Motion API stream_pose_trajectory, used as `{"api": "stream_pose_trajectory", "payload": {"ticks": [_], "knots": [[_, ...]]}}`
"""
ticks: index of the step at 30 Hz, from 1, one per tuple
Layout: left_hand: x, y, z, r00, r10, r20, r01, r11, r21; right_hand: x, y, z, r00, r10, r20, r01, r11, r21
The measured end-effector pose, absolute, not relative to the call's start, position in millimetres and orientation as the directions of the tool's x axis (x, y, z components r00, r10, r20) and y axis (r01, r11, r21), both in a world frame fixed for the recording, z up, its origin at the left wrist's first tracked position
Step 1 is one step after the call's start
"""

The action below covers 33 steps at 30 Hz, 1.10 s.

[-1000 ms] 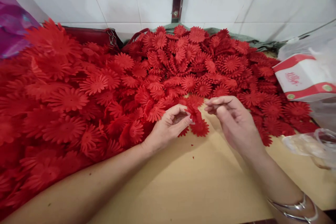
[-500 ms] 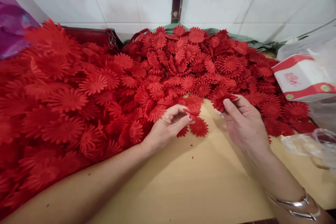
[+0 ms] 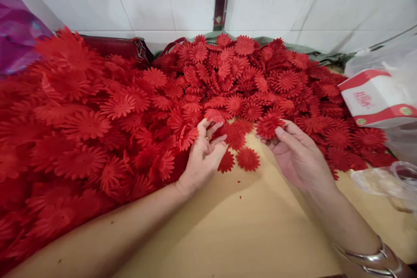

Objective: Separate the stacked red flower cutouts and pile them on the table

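Thumb and fingers of my right hand (image 3: 295, 152) pinch a red artificial flower layer (image 3: 269, 126) with thin petals; it looks like several layers together. My left hand (image 3: 206, 152) is open, thumb and fingers apart, at the edge of the heap of red flower layers (image 3: 130, 130). Its fingertips are at a bright red flower layer (image 3: 214, 115), and whether they touch it I cannot tell. Between the hands, a single red flower layer (image 3: 248, 159) lies flat on the tan table (image 3: 241, 226), with others beside and behind it.
Behind the heap are a dark red handbag (image 3: 110, 47) and a white tiled wall (image 3: 146, 0) with a dark metal strip. At the right stand a white and red box (image 3: 374, 97) and clear plastic packaging (image 3: 378, 180). Purple material (image 3: 19, 30) is at the far left.
My left hand has let go of a red flower layer and spread its fingers, moving slightly left and up. My right hand has shifted a little left with its flower layers.
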State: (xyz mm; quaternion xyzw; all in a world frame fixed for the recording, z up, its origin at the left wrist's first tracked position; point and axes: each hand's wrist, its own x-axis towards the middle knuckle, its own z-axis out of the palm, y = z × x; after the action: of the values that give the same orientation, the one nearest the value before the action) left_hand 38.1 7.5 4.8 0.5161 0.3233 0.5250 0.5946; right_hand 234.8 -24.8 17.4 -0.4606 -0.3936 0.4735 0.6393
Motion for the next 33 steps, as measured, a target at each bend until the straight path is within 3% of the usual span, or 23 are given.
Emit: {"api": "stream_pose_trajectory", "payload": {"ticks": [6,10,15,21,25,27,30,33], "knots": [[35.8,6.6,3.4,0.178,0.959,0.22,-0.098,-0.205,0.974,229.9,-27.5,19.7,0.144,0.99,0.001,-0.244,0.036,-0.969],[35.7,9.3,-5.2,0.137,0.917,0.375,-0.011,-0.377,0.926,229.3,-28.4,19.2,0.112,0.994,-0.004,-0.244,0.024,-0.969],[33.5,6.5,0.7,0.273,0.822,0.5,0.143,-0.549,0.824,227.0,-29.7,20.9,0.075,0.997,0.013,-0.222,0.029,-0.975],[34.0,1.7,11.0,0.385,0.822,0.419,0.11,-0.492,0.864,225.8,-32.0,13.9,-0.048,0.998,0.031,-0.013,0.031,-0.999],[34.7,3.2,9.5,0.331,0.877,0.348,0.128,-0.407,0.904,226.3,-35.1,15.9,0.03,0.988,0.15,0.176,0.143,-0.974],[34.6,3.9,9.6,0.306,0.893,0.33,0.126,-0.382,0.916,225.4,-37.5,20.5,0.078,0.946,0.316,0.289,0.282,-0.915],[34.6,3.7,10.9,0.304,0.895,0.327,0.13,-0.379,0.916,221.6,-40.1,25.3,-0.015,0.82,0.572,0.5,0.502,-0.706],[34.9,2.5,11.6,0.334,0.889,0.312,0.115,-0.367,0.923,217.3,-39.3,24.2,-0.165,0.754,0.635,0.663,0.562,-0.495]]}}
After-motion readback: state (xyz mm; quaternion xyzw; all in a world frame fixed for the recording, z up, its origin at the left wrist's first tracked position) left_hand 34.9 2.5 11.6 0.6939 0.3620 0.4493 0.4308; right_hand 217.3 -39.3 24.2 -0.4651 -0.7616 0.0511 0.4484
